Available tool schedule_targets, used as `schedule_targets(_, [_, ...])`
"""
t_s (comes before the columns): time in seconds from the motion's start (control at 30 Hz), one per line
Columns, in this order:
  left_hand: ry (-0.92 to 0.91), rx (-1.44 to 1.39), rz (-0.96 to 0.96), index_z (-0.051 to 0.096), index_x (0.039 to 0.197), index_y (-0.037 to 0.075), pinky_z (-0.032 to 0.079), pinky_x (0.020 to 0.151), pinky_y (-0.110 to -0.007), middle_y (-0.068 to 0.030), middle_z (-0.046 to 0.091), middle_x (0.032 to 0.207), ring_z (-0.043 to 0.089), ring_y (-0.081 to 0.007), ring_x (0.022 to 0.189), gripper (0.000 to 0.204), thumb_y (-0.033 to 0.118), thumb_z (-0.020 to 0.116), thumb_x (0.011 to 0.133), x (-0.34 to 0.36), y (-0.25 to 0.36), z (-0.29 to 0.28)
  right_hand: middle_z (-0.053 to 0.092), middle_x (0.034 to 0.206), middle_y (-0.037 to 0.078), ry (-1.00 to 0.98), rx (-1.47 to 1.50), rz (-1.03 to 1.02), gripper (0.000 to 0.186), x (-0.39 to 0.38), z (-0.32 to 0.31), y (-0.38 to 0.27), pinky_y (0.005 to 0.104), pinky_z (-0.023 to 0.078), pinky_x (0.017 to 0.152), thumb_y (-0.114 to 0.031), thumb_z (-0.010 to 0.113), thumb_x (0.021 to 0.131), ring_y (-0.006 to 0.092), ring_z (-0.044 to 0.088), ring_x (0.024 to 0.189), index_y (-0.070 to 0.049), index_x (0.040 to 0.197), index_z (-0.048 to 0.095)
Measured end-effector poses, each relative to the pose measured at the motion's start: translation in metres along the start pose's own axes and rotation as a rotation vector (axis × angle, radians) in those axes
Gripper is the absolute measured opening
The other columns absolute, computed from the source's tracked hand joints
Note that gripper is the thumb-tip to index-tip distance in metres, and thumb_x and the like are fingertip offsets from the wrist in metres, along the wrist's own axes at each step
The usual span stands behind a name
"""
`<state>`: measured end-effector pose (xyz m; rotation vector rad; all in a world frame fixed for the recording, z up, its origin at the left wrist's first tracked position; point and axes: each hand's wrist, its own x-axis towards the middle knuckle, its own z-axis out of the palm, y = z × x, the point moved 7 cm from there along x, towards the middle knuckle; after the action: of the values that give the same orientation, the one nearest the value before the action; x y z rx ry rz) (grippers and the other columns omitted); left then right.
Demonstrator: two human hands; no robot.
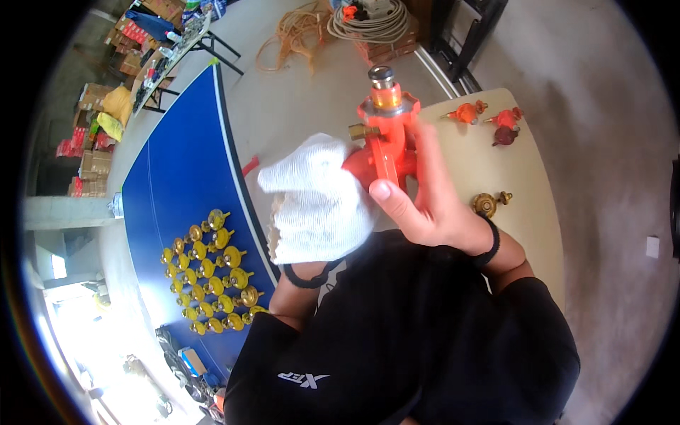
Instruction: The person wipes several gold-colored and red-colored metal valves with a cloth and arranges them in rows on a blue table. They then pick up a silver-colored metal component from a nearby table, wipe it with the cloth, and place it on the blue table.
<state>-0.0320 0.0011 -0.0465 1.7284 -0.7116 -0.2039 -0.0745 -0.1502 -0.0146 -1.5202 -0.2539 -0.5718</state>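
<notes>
An orange-red gas regulator point(389, 138) is held up in front of my chest. It has a brass side fitting, a grey scalloped collar and a dark-capped metal end pointing up. My left hand point(322, 202), in a white knitted glove, is closed round its left side, and the glove hides part of the body there. My bare right hand point(435, 202) grips the regulator from the right, thumb at the front and fingers behind. Both wrists wear black bands.
Many yellow regulators point(214, 285) stand in rows on a blue table point(188, 156) at left. A cream table point(528, 205) at right bears orange regulators point(466, 113) and a brass one point(485, 205). Coiled hose point(372, 27) lies beyond; boxes point(92, 163) are stacked far left.
</notes>
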Motion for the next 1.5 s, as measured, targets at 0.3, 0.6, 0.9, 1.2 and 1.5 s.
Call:
schedule_targets(0.3, [-0.072,-0.115,0.029,0.043,0.141,0.006,0.038,0.109,-0.036,-0.0094,0.05,0.134,0.05,-0.0224,0.125,0.065,0.039,0.066,0.09,0.009,-0.012,-0.013,0.057,0.12,0.022,-0.252,-0.645,-0.607,0.058,0.012,0.032,-0.025,0.0396,0.054,0.071,-0.024,0.077,0.075,0.037,0.06,0.1,0.002,0.122,0.055])
schedule_targets(0.6, [-0.041,0.457,0.288,0.047,0.141,0.004,0.04,0.109,-0.038,-0.0131,0.057,0.13,0.054,-0.0243,0.123,0.056,0.013,0.068,0.09,0.016,-0.023,-0.024,0.059,0.112,0.012,0.001,0.297,0.37,0.057,0.032,0.032,0.026,0.0317,0.048,0.084,-0.027,0.065,0.097,0.018,0.058,0.094,0.002,0.139,0.04])
schedule_targets(0.9, [-0.112,0.382,0.262,0.046,0.141,0.005,0.041,0.103,-0.041,-0.0103,0.056,0.131,0.054,-0.0271,0.12,0.054,0.03,0.061,0.094,0.016,-0.001,-0.023,0.057,0.103,0.015,-0.05,-0.397,-0.229,0.087,0.02,0.011,0.002,0.0354,0.049,0.077,-0.031,0.086,0.074,0.029,0.059,0.087,0.005,0.141,0.043])
schedule_targets(1.2, [-0.11,0.697,0.289,0.053,0.132,0.004,0.044,0.094,-0.042,-0.0116,0.06,0.12,0.057,-0.0307,0.11,0.065,0.029,0.07,0.074,0.025,0.035,0.007,0.066,0.101,0.015,-0.273,0.061,0.08,0.063,-0.023,-0.03,0.032,0.0326,0.051,0.08,-0.026,0.075,0.08,0.0263,0.066,0.088,0.003,0.132,0.057])
schedule_targets(1.5, [-0.192,0.514,0.275,0.058,0.125,0.002,0.05,0.085,-0.039,-0.0151,0.063,0.11,0.063,-0.0301,0.099,0.057,0.008,0.067,0.07,0.046,0.047,0.045,0.066,0.084,0.025,-0.384,1.023,0.784,0.058,-0.041,-0.022,0.039,0.04,0.059,0.067,-0.035,0.057,0.086,0.0339,0.071,0.069,0.017,0.112,0.056])
